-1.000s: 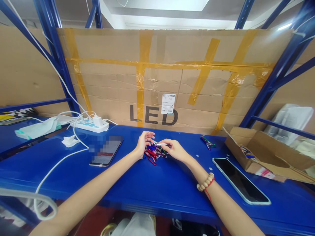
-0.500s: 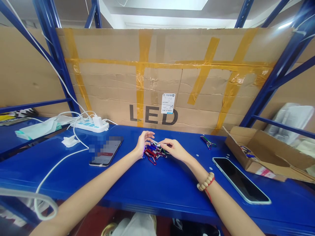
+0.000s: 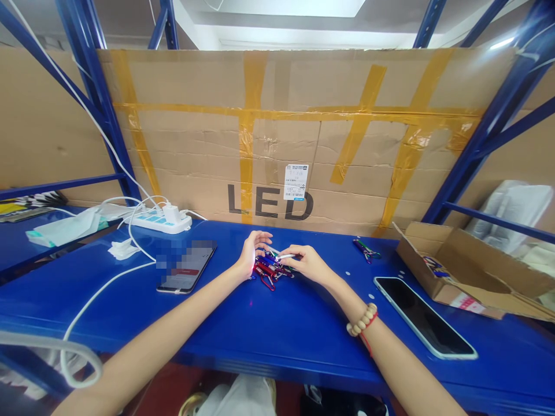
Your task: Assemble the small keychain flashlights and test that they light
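Observation:
My right hand (image 3: 306,263) pinches a small silver keychain flashlight (image 3: 284,256) and points it leftward. My left hand (image 3: 254,252) is held open just left of it, palm toward the light, with a bright glow on the palm. Between and under both hands lies a pile of small coloured keychain flashlights with carabiner clips (image 3: 271,270) on the blue shelf top (image 3: 277,329). A bead bracelet sits on my right wrist (image 3: 362,321).
A phone (image 3: 187,267) lies left of my hands, another phone (image 3: 424,318) to the right. An open cardboard box (image 3: 459,271) sits at far right. A white power strip (image 3: 162,219) with cables is back left. More clips (image 3: 366,250) lie back right. A taped cardboard wall stands behind.
The hands have barely moved. A bright spot of light now shows on my left palm, and a small red dot on the shelf top in front.

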The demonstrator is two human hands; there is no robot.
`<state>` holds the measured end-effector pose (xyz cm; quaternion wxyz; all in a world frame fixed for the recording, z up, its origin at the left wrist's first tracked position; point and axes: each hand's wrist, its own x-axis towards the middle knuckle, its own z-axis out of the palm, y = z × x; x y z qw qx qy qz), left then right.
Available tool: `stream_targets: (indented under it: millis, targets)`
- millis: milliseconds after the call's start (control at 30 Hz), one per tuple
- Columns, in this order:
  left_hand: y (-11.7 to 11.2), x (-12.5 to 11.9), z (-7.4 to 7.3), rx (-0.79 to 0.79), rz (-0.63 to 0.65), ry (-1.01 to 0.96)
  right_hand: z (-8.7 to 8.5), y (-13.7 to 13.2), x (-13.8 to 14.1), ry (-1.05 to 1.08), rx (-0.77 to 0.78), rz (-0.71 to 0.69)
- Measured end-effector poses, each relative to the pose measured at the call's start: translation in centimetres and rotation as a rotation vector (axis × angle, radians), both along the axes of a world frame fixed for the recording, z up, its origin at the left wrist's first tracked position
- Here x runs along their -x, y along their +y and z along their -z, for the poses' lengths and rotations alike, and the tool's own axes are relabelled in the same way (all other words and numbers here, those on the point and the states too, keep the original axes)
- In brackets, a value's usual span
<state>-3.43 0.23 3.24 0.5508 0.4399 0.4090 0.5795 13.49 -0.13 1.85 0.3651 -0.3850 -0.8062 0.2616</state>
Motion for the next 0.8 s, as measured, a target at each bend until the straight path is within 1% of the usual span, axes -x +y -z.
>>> stream_targets:
  millis: [200,300,467,633,800]
  targets:
    - [0.06,-0.05,0.07,0.0,-0.012,0.007,0.02,0.17,-0.03,0.023,-0.007,-0.003]
    - [0.21,-0.04,0.15,-0.002,-0.006,0.01,-0.03,0.14,-0.04,0.025,0.017,-0.019]
    - [0.44,-0.01,0.39,-0.013,0.001,0.018,-0.27,-0.06,0.0,0.045,0.067,0.015]
    - [0.33,-0.07,0.43,-0.018,0.017,0.023,-0.1,0.08,-0.03,0.005,0.018,0.037]
    - [0.19,-0.08,0.19,-0.013,0.018,0.017,0.12,0.02,-0.08,-0.076,-0.015,0.121]
